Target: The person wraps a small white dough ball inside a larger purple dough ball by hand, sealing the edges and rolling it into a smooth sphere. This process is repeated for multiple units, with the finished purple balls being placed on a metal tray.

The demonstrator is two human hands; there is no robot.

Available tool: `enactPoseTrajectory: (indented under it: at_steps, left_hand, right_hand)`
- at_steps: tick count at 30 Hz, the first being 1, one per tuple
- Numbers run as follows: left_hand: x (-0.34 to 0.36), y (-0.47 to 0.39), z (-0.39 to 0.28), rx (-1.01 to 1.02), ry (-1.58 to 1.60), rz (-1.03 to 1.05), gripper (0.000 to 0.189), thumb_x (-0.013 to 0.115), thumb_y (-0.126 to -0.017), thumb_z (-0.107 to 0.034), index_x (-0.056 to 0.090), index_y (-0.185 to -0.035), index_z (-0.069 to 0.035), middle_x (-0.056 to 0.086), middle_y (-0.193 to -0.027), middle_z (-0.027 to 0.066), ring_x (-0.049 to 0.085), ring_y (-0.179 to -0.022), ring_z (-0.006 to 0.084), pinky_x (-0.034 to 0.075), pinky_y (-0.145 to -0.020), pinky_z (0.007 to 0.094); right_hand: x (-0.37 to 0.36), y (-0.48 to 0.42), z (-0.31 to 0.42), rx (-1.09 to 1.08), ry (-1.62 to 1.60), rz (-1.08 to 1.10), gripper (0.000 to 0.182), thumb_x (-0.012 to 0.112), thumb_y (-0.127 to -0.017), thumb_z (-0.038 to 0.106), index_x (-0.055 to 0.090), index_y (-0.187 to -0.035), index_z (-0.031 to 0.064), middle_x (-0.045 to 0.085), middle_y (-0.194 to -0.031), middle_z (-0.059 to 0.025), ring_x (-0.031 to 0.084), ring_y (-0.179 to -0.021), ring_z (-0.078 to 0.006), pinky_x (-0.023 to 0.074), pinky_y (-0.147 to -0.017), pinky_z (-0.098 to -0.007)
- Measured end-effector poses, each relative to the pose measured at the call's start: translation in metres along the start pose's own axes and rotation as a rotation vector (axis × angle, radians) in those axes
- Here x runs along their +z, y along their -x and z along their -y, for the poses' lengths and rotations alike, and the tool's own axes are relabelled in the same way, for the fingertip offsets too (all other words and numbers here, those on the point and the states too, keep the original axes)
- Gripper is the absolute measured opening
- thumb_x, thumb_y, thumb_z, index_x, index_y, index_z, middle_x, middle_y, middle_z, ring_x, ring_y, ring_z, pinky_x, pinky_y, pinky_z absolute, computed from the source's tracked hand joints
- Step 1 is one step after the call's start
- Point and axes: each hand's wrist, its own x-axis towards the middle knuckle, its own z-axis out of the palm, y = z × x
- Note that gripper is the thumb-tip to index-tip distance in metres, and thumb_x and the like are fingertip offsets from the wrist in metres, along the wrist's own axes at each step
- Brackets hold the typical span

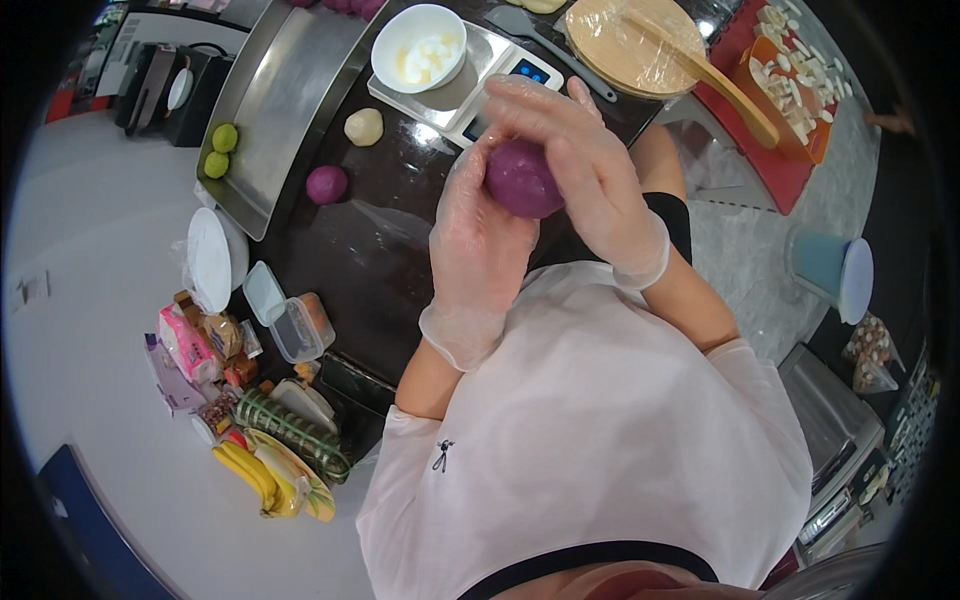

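Note:
Between my two hands, both in clear plastic gloves, sits a purple dough ball [524, 178]. My left hand [484, 240] cups it from the left and below. Curved over its right side is my right hand [589, 169], fingers reaching past the ball. A smaller purple ball [326, 185] and a cream-coloured dough ball [364, 127] rest on the dark tabletop [360, 255] to the left. Beyond my hands, a white bowl [418, 49] with pale residue stands on a digital kitchen scale [480, 112], its display lit.
A metal tray [281, 90] at the left holds green balls [224, 138] and purple ones. A grey spatula [555, 56] lies beside wooden boards [634, 45]. Containers [300, 328], bananas [255, 476] and packets are at lower left. An orange tray [784, 112] with white pieces stands right.

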Motion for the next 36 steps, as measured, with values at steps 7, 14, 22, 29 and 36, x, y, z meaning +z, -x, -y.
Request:
enactPoseTrajectory:
  at_steps: [7, 14, 22, 29, 36]
  left_hand:
    - [0.003, 0.004, 0.000, 0.000, -0.065, -0.027, 0.043, 0.036, -0.107, -0.025, 0.046, -0.137, 0.003, 0.050, -0.138, 0.0121, 0.047, -0.130, 0.0235, 0.037, -0.110, 0.0430]
    - [-0.004, 0.001, -0.001, 0.014, 0.002, 0.058, 0.044, 0.036, -0.107, -0.030, 0.049, -0.133, 0.002, 0.055, -0.130, 0.0162, 0.054, -0.121, 0.0258, 0.043, -0.105, 0.0416]
    - [0.018, 0.001, 0.008, 0.472, -0.771, -0.017, 0.054, 0.030, -0.106, -0.036, 0.040, -0.144, 0.000, 0.041, -0.149, 0.0172, 0.043, -0.136, 0.0273, 0.038, -0.110, 0.0418]
    - [-0.013, 0.006, -0.016, -0.015, -0.263, -0.012, 0.045, 0.037, -0.105, -0.030, 0.046, -0.139, -0.001, 0.051, -0.138, 0.0164, 0.052, -0.127, 0.0281, 0.043, -0.107, 0.0439]
    - [-0.023, 0.004, -0.008, -0.036, 0.194, 0.156, 0.043, 0.035, -0.107, -0.028, 0.049, -0.135, 0.001, 0.055, -0.133, 0.0124, 0.053, -0.125, 0.0233, 0.044, -0.105, 0.0398]
  right_hand:
    - [0.013, -0.002, -0.009, 0.041, -0.173, -0.020, 0.038, 0.049, -0.098, 0.018, 0.057, -0.135, 0.0103, 0.055, -0.137, -0.0131, 0.047, -0.132, -0.0323, 0.0141, -0.115, -0.0535]
    - [0.007, -0.005, -0.003, 0.434, -0.926, -0.201, 0.046, 0.042, -0.104, 0.033, 0.046, -0.142, 0.0068, 0.055, -0.135, -0.0104, 0.049, -0.129, -0.0215, 0.0312, -0.111, -0.0359]
    - [0.035, 0.007, 0.025, 0.094, -0.647, -0.178, 0.075, 0.080, -0.079, 0.020, 0.043, -0.143, 0.0042, 0.053, -0.139, -0.0109, 0.052, -0.128, -0.0228, 0.0404, -0.106, -0.0343]
    - [0.000, -0.008, 0.007, -0.168, -0.071, 0.120, 0.079, 0.076, -0.081, 0.043, 0.046, -0.142, 0.0041, 0.055, -0.138, -0.0121, 0.052, -0.129, -0.0301, 0.0195, -0.116, -0.0549]
    - [0.003, -0.005, 0.008, -0.150, 0.158, 0.073, 0.045, 0.055, -0.092, 0.031, 0.061, -0.131, 0.0109, 0.058, -0.135, -0.0100, 0.046, -0.135, -0.0311, 0.0083, -0.116, -0.0579]
